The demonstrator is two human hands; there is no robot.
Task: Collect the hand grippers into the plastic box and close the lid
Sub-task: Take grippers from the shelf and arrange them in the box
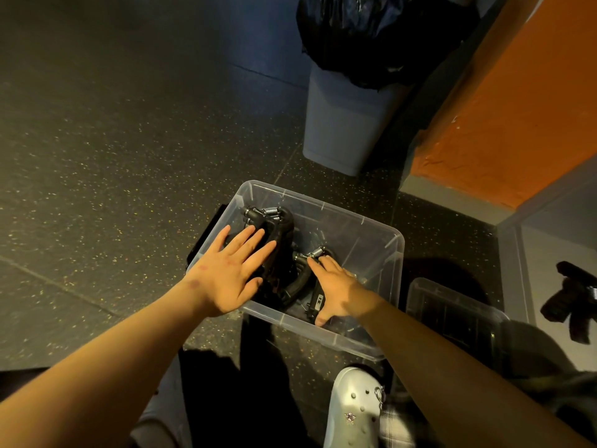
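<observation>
A clear plastic box sits on the dark, speckled floor, right in front of the person. It has no lid on, so it is open at the top. Inside it are black hand grippers with shiny metal springs. A pile of them lies on the left side of the box, and one more gripper lies in the middle, near the front wall. The left hand is flat and wide, with its fingers spread out. It lies on top of the pile on the left and does not hold anything. The right hand is down inside the box, on top of the middle gripper. Its pointing finger reaches to the spring, and its thumb points down toward the near wall. I cannot tell if this hand grips the gripper or only rests on it. A clear lid lies on the floor just to the right of the box. Farther right, on a pale surface, is a dark thing that looks like another hand gripper. On the far side of the box stands a gray bin with a black bag in it. An orange wall is on the far right. A white shoe with holes is near, at the bottom.
</observation>
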